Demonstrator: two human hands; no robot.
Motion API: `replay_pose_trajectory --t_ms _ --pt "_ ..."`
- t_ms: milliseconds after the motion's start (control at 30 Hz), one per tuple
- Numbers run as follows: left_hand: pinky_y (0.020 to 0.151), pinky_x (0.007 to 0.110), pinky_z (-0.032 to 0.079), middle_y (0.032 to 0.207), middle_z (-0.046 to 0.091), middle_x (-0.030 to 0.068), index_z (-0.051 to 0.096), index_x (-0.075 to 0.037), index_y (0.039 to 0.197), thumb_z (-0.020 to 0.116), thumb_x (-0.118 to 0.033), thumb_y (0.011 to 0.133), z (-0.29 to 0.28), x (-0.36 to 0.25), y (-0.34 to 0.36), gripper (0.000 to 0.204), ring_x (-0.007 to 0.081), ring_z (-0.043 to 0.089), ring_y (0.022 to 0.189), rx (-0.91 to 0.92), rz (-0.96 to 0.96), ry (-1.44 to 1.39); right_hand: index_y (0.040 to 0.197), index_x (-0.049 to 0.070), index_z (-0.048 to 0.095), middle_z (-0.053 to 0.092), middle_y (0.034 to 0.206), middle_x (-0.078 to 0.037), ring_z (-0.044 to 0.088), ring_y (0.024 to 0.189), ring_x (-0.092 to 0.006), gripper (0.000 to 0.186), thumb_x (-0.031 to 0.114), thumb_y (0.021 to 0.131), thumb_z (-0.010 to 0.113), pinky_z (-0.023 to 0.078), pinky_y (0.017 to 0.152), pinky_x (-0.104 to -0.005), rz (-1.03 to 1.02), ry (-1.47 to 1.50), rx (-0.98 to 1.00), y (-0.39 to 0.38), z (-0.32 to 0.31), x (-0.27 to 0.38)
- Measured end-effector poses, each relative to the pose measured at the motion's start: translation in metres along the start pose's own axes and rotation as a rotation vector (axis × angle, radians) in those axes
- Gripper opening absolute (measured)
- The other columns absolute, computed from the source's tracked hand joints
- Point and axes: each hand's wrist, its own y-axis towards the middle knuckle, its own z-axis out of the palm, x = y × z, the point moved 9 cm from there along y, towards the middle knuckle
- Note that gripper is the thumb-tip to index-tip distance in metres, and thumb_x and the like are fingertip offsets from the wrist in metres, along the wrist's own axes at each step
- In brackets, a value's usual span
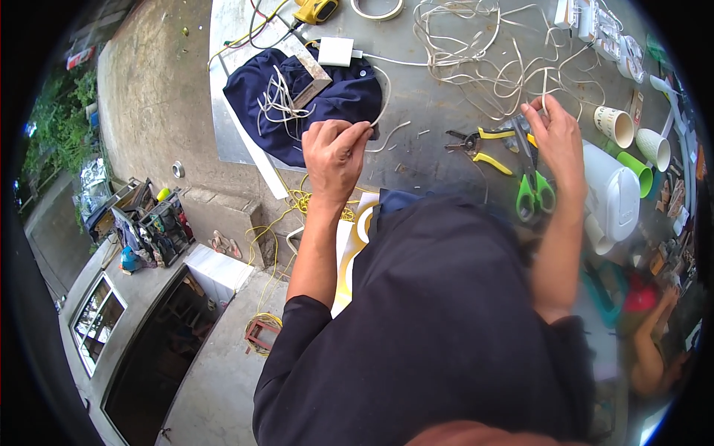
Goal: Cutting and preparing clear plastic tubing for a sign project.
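Note:
My left hand (333, 160) is closed in a pinch on the end of a white cable (384, 97), which curves down beside a white box-shaped adapter (336, 52). Navy cloth (249, 78) lies under the adapter, along with a metal try square (312, 88) and a small bundle of white wire (281, 100). At the right, my right hand (559, 141) has thumb and forefinger pinched on a strand of a loose white cable tangle (476, 56). Below that hand lie green-handled scissors (534, 195). Yellow-handled wire strippers (480, 145) rest between my hands.
A tape roll (377, 9) and a yellow tool (315, 10) sit at the far edge. Right of my right hand stand a patterned cup (614, 126), a green cup (634, 175) and a white container (613, 195). Another person's arm (648, 346) shows at lower right.

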Motion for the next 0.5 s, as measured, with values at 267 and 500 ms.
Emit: replay_pose_trajectory --t_ms 267,500 --pt "0.084 0.040 0.040 0.101 0.060 0.0084 0.067 -0.012 0.107 0.084 -0.027 0.068 -0.037 0.052 0.002 0.045 0.0288 0.053 0.095 -0.120 -0.158 0.351 0.089 0.002 0.059 0.054 0.062 -0.016 0.054 0.060 -0.0351 0.027 0.028 0.089 0.064 0.041 0.060 -0.0433 -0.030 0.023 -0.013 0.004 0.000 -0.001" --pt "0.072 0.038 0.044 0.099 0.059 0.0111 0.061 -0.006 0.105 0.072 -0.018 0.078 0.091 0.005 -0.041 0.031 0.0297 0.057 0.086 0.277 -0.091 0.064 0.090 0.002 0.059 0.055 0.063 -0.016 0.055 0.061 -0.0357 0.026 0.027 0.090 0.063 0.042 0.061 -0.0440 0.000 0.011 0.022 -0.001 0.002 0.000"
